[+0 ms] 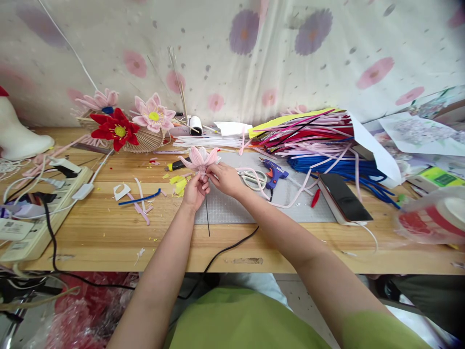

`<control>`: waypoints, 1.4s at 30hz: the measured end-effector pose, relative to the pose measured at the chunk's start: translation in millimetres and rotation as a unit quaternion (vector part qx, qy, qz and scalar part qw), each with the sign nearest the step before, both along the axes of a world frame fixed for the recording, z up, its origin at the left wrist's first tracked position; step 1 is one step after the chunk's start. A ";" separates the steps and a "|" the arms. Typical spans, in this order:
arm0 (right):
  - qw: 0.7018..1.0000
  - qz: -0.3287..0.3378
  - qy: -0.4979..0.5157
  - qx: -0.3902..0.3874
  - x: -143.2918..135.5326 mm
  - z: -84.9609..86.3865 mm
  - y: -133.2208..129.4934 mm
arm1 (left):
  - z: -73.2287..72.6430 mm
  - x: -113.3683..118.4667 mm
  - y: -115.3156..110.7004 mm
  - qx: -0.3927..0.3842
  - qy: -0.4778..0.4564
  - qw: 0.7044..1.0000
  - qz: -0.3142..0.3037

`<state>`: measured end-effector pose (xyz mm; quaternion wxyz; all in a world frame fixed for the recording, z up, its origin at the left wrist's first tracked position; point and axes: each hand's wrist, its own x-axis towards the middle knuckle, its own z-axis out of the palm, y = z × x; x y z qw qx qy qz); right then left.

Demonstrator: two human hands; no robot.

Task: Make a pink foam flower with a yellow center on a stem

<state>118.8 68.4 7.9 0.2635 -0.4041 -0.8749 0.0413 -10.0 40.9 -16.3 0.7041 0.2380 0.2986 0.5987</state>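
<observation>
A pale pink pipe-cleaner flower (201, 157) is held upright over the left edge of the grey cutting mat (232, 213). My left hand (196, 193) is closed around its base, and a thin dark stem (208, 218) sticks out below the fingers. From the other side my right hand (225, 178) pinches at the underside of the petals; its fingertips are partly hidden. Yellow scraps (178, 184) lie just left of the flower. To the right of my right hand are pale-handled scissors (253, 179) and a blue hot glue gun (275, 173).
Finished red (115, 130) and pink flowers (154, 115) stand at the back left. Pipe-cleaner bundles (308, 131) fill the back right. A phone (346, 198) lies at the mat's right edge, near a bagged cup (432, 218). A power strip (47, 208) with cables occupies the left.
</observation>
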 end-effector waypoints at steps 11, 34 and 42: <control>1.000 0.001 0.019 -0.007 6.9 9.9 1.3 | 11.0 -3.2 -1.7 -0.073 -0.095 0.993 0.005; 0.945 0.081 0.170 -0.268 41.6 22.6 3.2 | 7.4 -9.4 1.1 -0.052 -0.071 0.996 -0.015; 0.956 0.112 0.109 -0.249 35.2 15.0 5.3 | 7.2 -4.1 -4.3 -0.071 0.040 0.992 -0.095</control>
